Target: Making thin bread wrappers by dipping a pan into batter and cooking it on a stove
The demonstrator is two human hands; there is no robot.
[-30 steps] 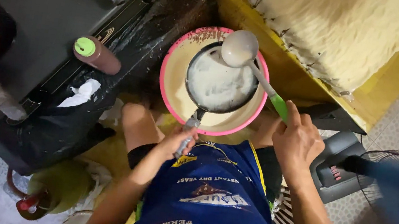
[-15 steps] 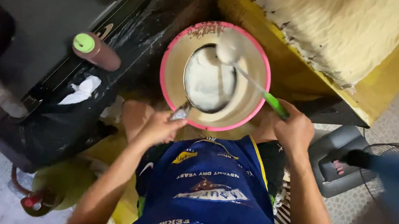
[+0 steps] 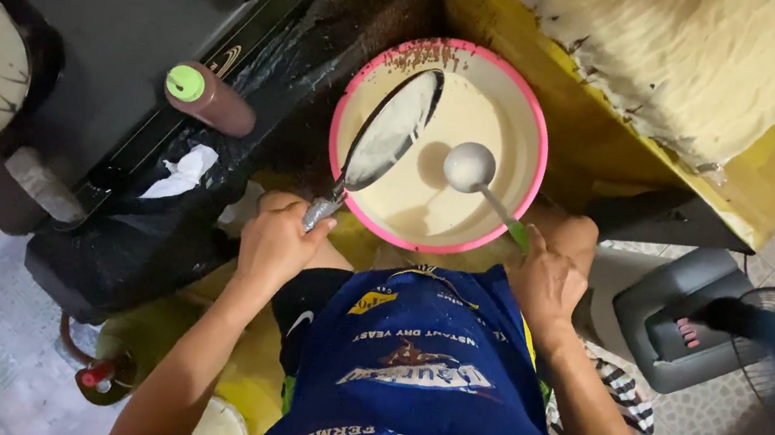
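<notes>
The left hand (image 3: pixel 275 244) is clenched around the foil-wrapped handle of a small round pan (image 3: pixel 390 129), which is tipped steeply on edge over the left side of a pink-rimmed basin (image 3: pixel 534 127) of pale batter, its inner face coated in batter. The right hand (image 3: pixel 550 281) is closed on the green handle of a ladle (image 3: pixel 470 168) whose bowl rests just above the batter near the basin's middle. A brown squeeze bottle (image 3: pixel 212 99) with a green cap lies on the black worktop (image 3: pixel 122 19) to the basin's left, near a crumpled white tissue (image 3: pixel 182 171).

Pan (image 3: pixel 388 131) now tilted on edge over the bowl (image 3: pixel 427 233), ladle (image 3: pixel 471 169) lowered beside it
</notes>
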